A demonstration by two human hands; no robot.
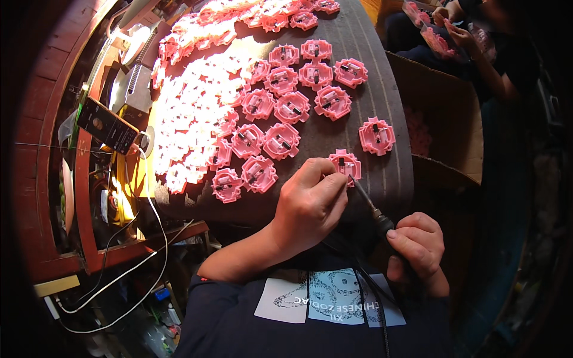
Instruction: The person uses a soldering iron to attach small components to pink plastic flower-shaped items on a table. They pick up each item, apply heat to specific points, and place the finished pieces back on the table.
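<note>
My right hand (pixel 421 244) is closed round the dark handle of a soldering iron (pixel 376 212). The iron's thin metal shaft slants up and left, and its tip meets a pink plastic housing (pixel 341 159) near the table's front edge. My left hand (pixel 310 200) is pinched at that housing's lower left side; what its fingertips hold is hidden. The housing is round with notched edges and has small dark and pale parts inside. Just right of it lies another pink housing (pixel 376 136), apart from both hands. A black cord (pixel 382 310) runs down over my shirt.
Many similar pink housings (pixel 282 141) cover the grey cloth-covered table (pixel 382 95), the left ones in glaring sunlight. On the left are a phone (pixel 108 125) and white cables (pixel 160 224). A cardboard box (pixel 444 146) stands right. Beyond it, another person's hands (pixel 456 30) handle pink parts.
</note>
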